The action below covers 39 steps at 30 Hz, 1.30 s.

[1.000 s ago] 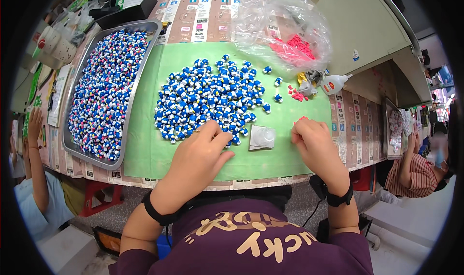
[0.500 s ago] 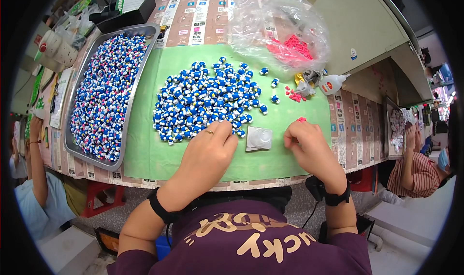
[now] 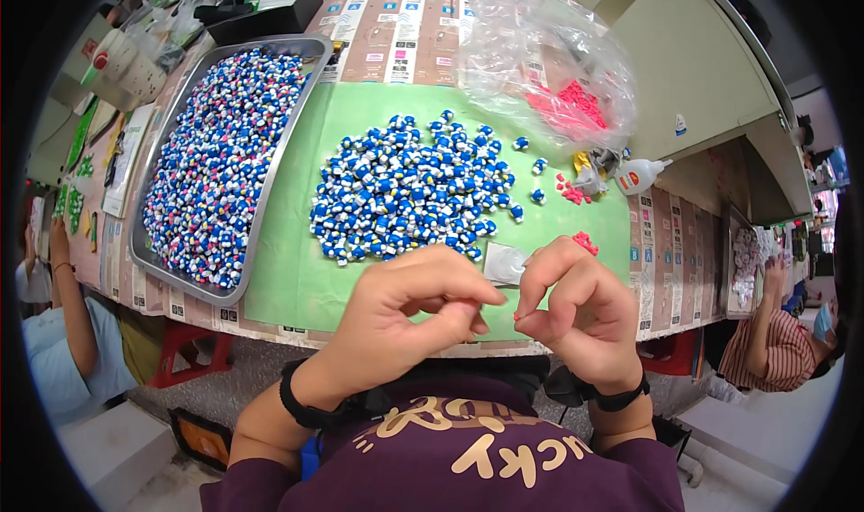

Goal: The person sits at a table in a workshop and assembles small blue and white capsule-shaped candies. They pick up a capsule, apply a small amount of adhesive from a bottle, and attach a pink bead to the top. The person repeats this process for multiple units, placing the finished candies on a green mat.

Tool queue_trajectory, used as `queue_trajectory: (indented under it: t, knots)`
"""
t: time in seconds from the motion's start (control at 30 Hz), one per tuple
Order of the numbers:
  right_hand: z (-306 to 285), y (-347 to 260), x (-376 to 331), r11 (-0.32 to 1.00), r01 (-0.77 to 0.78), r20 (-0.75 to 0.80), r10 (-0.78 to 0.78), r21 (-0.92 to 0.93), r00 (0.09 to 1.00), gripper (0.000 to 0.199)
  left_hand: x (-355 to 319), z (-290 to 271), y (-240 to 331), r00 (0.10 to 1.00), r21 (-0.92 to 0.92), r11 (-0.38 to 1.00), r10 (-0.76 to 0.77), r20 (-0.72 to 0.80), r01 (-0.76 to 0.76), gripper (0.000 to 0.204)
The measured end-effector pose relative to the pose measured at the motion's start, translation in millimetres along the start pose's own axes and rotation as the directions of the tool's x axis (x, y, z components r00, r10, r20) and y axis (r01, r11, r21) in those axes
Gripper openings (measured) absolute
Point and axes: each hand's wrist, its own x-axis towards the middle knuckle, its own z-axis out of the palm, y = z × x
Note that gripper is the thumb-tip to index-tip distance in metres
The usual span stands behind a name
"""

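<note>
Head view: right hand [image 3: 585,318] pinches tiny red piece [image 3: 517,316]; left hand [image 3: 396,312] curled, grip unclear, blue-white figures [image 3: 409,188] beyond. Slack pinch could drop piece.

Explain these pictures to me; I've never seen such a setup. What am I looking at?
No machine here: a person works bare-handed, seen through one wide-angle camera worn on the head, looking down. The green mat bears a heap of small blue-and-white pieces; a metal tray at left is full of similar pieces. Toward the upper right lies a clear bag with bright pink bits inside. The right hand pinches a tiny pink piece. The left hand is close beside it; whether it holds anything, I can't tell.
</note>
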Motion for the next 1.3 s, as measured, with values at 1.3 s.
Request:
queue_trajectory:
  t: [1.3]
  knots:
    - [-30.3, 21.3, 12.9, 0.604, 0.112, 0.174, 0.045, -0.789, 0.984, 0.022, -9.8, -22.9, -7.0, 0.967, -0.099, 0.991, -0.111, -0.229, 0.091, 0.025]
